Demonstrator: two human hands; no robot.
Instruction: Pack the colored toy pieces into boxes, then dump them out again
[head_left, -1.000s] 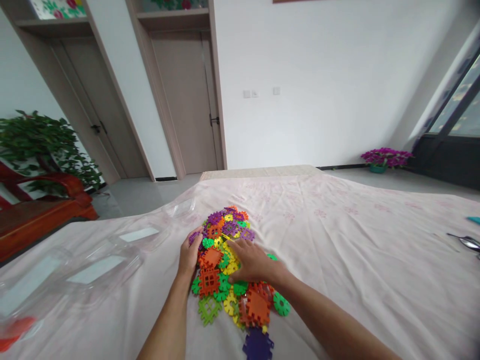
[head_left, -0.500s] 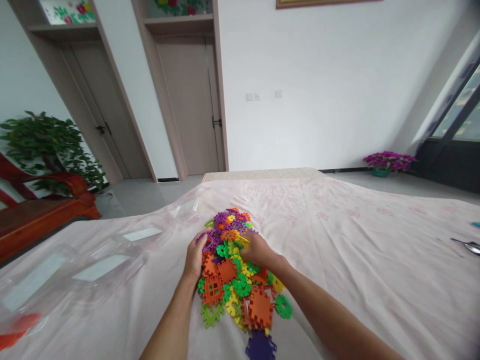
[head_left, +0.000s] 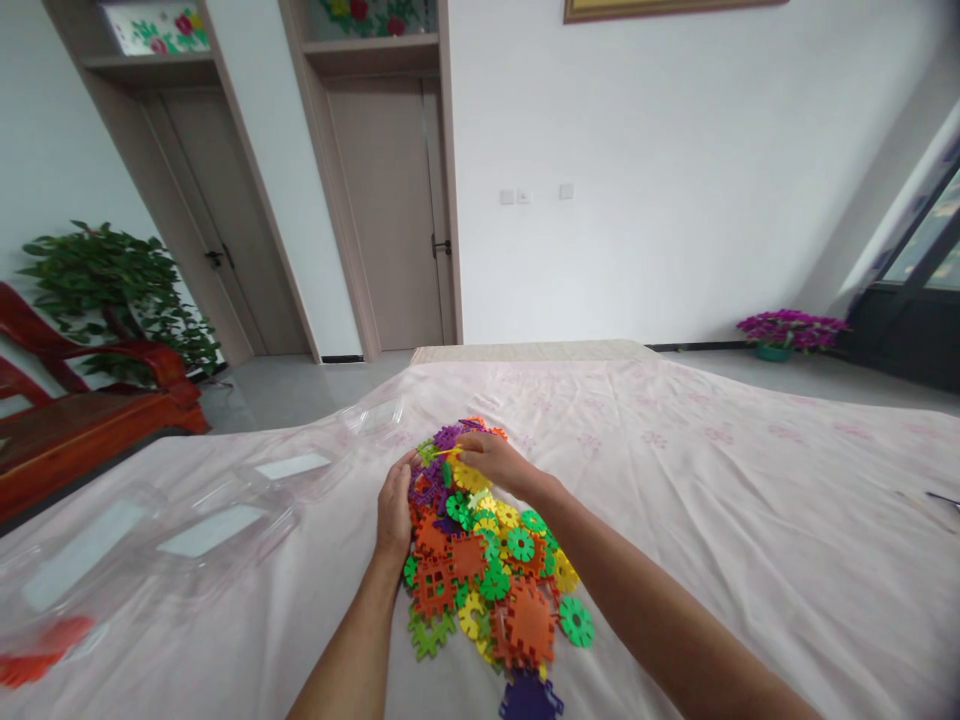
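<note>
A long heap of colourful plastic interlocking pieces lies on the cloth in front of me. My left hand rests along its left edge against purple pieces, its fingers stretched forward and partly hidden. Over the far part of the heap, my right hand pinches a thin yellow piece, seen edge-on. Beneath that hand are a yellow toothed disc and some green ones. Nearer to me lie orange square pieces, green flower-shaped discs and a dark purple square piece.
Several clear plastic containers with white labels lie on the left of the pale cloth. An orange-red item is near the lower left corner. A dark thin utensil lies at the right edge. A wooden chair stands left.
My right hand has moved up and left from the middle of the heap, now with a yellow piece pinched in it. My left hand stays at the heap's left side.
</note>
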